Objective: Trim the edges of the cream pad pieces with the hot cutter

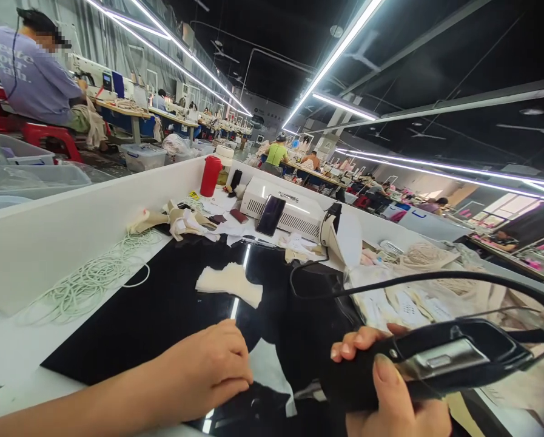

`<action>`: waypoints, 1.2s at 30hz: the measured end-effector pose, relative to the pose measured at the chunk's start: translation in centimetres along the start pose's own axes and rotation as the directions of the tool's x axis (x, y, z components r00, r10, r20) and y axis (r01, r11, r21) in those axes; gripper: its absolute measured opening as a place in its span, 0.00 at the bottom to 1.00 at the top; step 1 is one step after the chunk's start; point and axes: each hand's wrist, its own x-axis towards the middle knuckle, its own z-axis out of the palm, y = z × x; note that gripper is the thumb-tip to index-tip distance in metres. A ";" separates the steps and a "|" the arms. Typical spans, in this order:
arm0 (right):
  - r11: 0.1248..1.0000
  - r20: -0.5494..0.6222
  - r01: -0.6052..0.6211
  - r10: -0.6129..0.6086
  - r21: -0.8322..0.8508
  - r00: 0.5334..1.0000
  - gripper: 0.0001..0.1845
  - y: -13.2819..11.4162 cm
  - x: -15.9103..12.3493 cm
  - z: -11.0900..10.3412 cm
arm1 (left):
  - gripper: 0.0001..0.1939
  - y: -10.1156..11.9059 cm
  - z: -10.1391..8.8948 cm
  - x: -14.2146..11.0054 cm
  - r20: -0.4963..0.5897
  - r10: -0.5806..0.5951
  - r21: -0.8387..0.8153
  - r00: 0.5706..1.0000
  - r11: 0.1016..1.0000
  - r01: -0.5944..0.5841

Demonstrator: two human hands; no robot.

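Note:
My left hand (226,361) is closed, with curled fingers at the left edge of a thin white fabric piece (272,367) over the glossy black work surface (144,321). Its fingertips are hidden from me. In my right hand (390,394) is a black corded hand tool (453,352) with a shiny metal plate on its body; its exact kind is unclear. The fingers wrap around its dark near end, to the right of the white piece. Beyond my left hand lies a stack of cream fabric cutouts (230,283).
Green cord (94,276) lies tangled at left. A phone (270,215) leans on a white vented box (290,203), near a red cup (210,176) and fabric scraps (190,221). The tool's black cable (403,280) arcs across the right. A co-worker (37,73) sits at far left.

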 end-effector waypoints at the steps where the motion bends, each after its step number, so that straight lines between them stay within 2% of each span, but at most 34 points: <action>1: 1.000 -0.027 0.005 -0.005 -0.015 1.000 0.22 0.1 0.3 -0.2 | 0.09 0.4 0.0 0.1 0.020 0.008 -0.014 1.000 1.000 -0.007; 3: 1.000 -0.084 0.009 -0.011 -0.026 0.996 0.24 0.0 0.6 0.1 | 0.10 1.0 0.0 0.2 0.043 0.020 -0.021 0.999 1.000 -0.019; 6: 1.000 -0.114 0.000 0.001 0.002 0.994 0.22 -0.6 0.0 1.4 | 0.11 1.0 0.1 0.4 0.013 0.017 -0.028 1.000 0.999 -0.017; 8: 1.000 -0.086 -0.006 0.008 0.025 0.996 0.19 -0.8 -0.8 2.3 | 0.12 0.6 0.2 0.4 -0.010 0.005 -0.035 1.000 0.999 -0.005; 11: 0.999 0.029 0.022 -0.024 0.046 0.999 0.16 -0.5 -1.6 3.0 | 0.12 0.2 0.4 0.3 0.000 -0.009 -0.019 1.000 1.000 0.009; 14: 0.996 0.114 0.047 -0.056 0.079 0.992 0.16 0.1 -1.9 3.1 | 0.11 0.1 0.5 0.2 0.014 -0.013 -0.003 1.000 1.000 0.013; 22: 0.994 0.127 0.053 -0.064 0.095 0.990 0.14 0.0 -2.5 3.4 | 0.11 0.6 0.3 0.2 0.036 -0.020 0.022 0.999 1.000 0.019; 25: 0.996 0.080 -0.003 -0.004 0.086 0.997 0.14 -0.1 -2.6 3.5 | 0.09 0.8 0.1 0.2 0.066 -0.027 0.046 0.997 0.999 0.024; 28: 0.998 0.101 0.000 -0.006 0.063 0.995 0.15 0.4 -2.0 3.1 | 0.08 0.9 0.0 0.3 0.071 -0.023 0.068 0.997 0.997 0.018; 32: 0.997 0.115 0.018 -0.028 0.081 0.993 0.16 0.7 -1.1 2.5 | 0.13 0.9 0.1 0.4 0.045 -0.001 0.017 0.999 1.000 0.001; 36: 0.989 0.146 -0.007 -0.014 0.147 0.989 0.16 -0.1 -2.1 2.8 | 0.18 0.7 0.4 0.4 0.076 0.018 -0.043 0.997 0.999 -0.015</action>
